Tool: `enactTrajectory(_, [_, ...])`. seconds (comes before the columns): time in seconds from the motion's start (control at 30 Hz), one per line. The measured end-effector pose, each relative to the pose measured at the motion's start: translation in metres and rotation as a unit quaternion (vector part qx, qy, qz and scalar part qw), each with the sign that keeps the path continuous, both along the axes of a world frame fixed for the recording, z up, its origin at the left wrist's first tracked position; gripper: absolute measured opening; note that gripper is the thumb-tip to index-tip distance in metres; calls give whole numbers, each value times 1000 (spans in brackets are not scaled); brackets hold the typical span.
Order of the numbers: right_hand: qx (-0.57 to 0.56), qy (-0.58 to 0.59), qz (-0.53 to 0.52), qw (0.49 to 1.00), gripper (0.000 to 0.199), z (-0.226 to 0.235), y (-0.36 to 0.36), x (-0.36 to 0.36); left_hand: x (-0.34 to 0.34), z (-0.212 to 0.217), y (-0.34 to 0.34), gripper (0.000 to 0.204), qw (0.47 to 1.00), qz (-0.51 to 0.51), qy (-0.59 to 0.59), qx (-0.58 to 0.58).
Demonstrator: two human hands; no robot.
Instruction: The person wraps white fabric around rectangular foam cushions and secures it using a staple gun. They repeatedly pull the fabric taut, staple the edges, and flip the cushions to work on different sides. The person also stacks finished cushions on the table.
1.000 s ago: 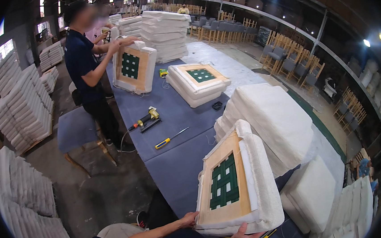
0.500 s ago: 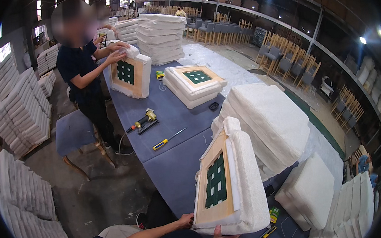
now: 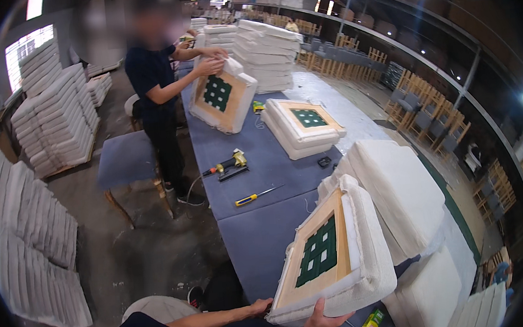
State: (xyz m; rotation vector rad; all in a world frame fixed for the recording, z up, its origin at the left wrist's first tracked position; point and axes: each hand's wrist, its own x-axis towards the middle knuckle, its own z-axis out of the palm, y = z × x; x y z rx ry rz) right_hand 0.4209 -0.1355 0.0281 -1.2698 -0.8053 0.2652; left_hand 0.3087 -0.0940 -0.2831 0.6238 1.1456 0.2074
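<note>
A white upholstered seat cushion [image 3: 367, 259] with a wooden frame and woven green webbing stands tilted on its edge before me. At its near lower left corner, my left hand [image 3: 261, 307] is closed on the edge, fingers partly hidden. My right hand [image 3: 324, 322] grips the cushion's bottom edge, its thumb on the front and the other fingers underneath. Beyond lie a yellow-handled screwdriver [image 3: 247, 199] and a yellow staple gun [image 3: 232, 163] on the blue-covered table [image 3: 232, 224]. A small green and yellow box [image 3: 372, 322] is beside my right hand.
Across the table's left side a co-worker [image 3: 155, 79] handles another webbed cushion [image 3: 224, 99]. White cushions [image 3: 399, 189] are stacked close on my right, and more [image 3: 304, 126] lie farther along. A blue padded stool [image 3: 127, 158] and cushion piles [image 3: 31, 243] occupy the left floor.
The cushion in my hands has tipped back, its webbed side turning more upward. My right hand has come further into view with its thumb on the front. The whole view has shifted.
</note>
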Motion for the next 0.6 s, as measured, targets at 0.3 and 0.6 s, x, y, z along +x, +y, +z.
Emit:
enactTrajectory(0.3, [-59,-90,4,994,87,-5,7,-15,7,6,-2,61,962,97,-238,-94])
enactTrajectory(0.6, [-29,-104,-23,994,82,-10,8,-10,3,25,-9,66,952,5,-294,-78])
